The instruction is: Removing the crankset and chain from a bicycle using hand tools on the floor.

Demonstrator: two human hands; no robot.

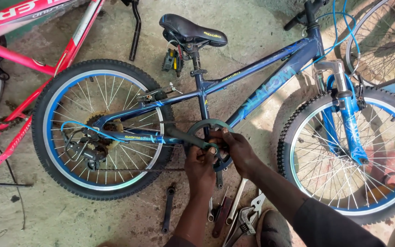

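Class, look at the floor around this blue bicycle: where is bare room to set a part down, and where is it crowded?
Bare concrete lies at lower left, below the rear wheel and left of the loose crank arm. Another patch shows above that wheel, beside the saddle. It is crowded below the left hand and right hand, where spanners and pliers lie.

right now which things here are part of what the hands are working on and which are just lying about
In hand:
- left hand and right hand, both at the chainring
- crank arm
- blue bicycle, lying on its side

Lying about:
- loose crank arm on the floor
- adjustable wrench and other hand tools
- red bicycle
- spare wheel
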